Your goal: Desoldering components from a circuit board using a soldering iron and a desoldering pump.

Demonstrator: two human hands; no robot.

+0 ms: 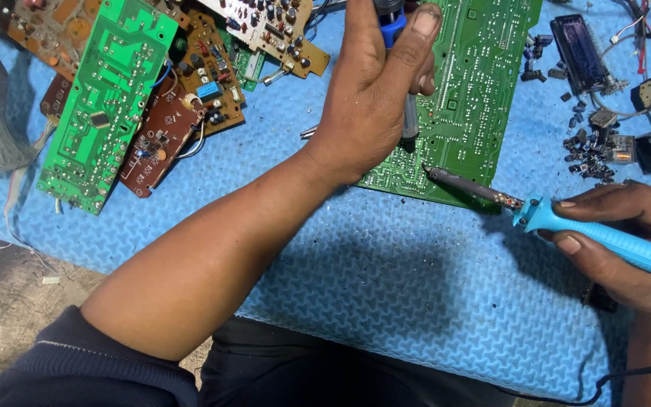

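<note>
Soldering iron (566, 218) — tip on green board (484, 83)

A light-blue-handled soldering iron (559, 222) lies tilted with its dark tip on the lower edge of a large green circuit board (476, 90), solder side up, while a blue-bodied desoldering pump (401, 68) stands upright over it.

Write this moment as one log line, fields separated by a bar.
left hand: holds desoldering pump | right hand: holds soldering iron | iron tip on green board
</note>
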